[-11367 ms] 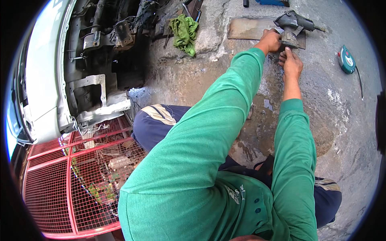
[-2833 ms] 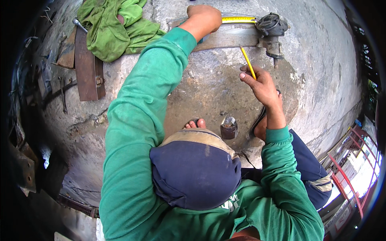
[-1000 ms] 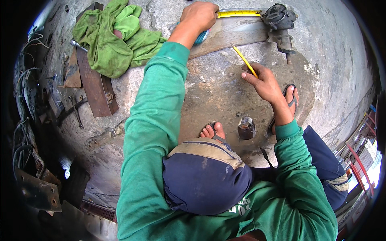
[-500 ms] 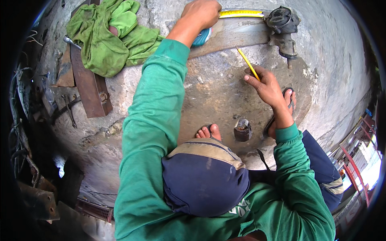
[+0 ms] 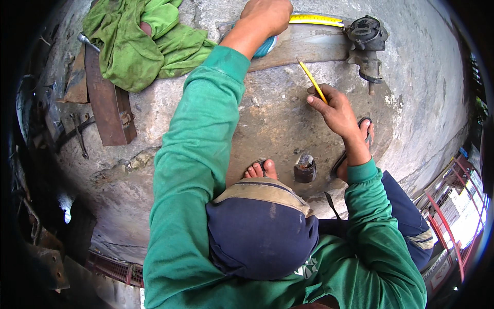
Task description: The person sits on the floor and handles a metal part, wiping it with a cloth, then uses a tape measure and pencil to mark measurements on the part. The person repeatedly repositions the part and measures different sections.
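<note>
At the far side, my left hand (image 5: pixel 268 19) is closed on a tape measure whose yellow blade (image 5: pixel 316 20) runs out to the right along a flat greyish strip (image 5: pixel 309 44). The tape's case is hidden by the hand. A rounded teal-and-white thing (image 5: pixel 266 47) shows partly under my left wrist. The blade's end meets a dark, greasy metal part (image 5: pixel 366 35) that stands at the strip's right end. My right hand (image 5: pixel 335 109) pinches a yellow pencil (image 5: pixel 312 81), its tip pointing up and left, just short of the strip's near edge.
A green cloth (image 5: pixel 134 46) lies at the far left, beside a brown steel channel (image 5: pixel 108 110). A wrench (image 5: pixel 81 136) lies left of the channel. A small dark container (image 5: pixel 305 171) stands between my feet. Red metal railings (image 5: pixel 445 226) show at the lower right.
The view has shifted slightly. My right hand and the pencil have moved a little left relative to the strip. My left hand stays on the tape measure.
</note>
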Available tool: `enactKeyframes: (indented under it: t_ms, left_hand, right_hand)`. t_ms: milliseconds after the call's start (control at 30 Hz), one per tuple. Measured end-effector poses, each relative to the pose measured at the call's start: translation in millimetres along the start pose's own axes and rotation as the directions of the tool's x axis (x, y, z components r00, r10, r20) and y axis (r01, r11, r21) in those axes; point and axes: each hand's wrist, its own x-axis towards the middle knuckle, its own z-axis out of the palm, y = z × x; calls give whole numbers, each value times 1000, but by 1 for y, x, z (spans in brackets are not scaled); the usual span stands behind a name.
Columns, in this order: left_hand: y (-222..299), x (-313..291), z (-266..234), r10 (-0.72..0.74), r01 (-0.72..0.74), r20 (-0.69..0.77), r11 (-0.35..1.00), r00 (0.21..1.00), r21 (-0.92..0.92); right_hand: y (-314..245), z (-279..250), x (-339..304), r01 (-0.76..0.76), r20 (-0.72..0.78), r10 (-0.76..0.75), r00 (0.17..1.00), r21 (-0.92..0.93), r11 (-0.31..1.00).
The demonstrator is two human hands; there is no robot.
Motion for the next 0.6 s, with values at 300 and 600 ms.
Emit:
enactKeyframes:
  t_ms: [300, 600]
  left_hand:
    - [12, 2, 3, 12, -13, -15, 999, 1000, -30]
    - [14, 20, 18, 19, -22, -55, 998, 998, -62]
  right_hand:
    - [4, -9, -2, -81, 14, 83, 996, -90, 993]
    - [20, -4, 1, -15, -71, 19, 997, 60, 998]
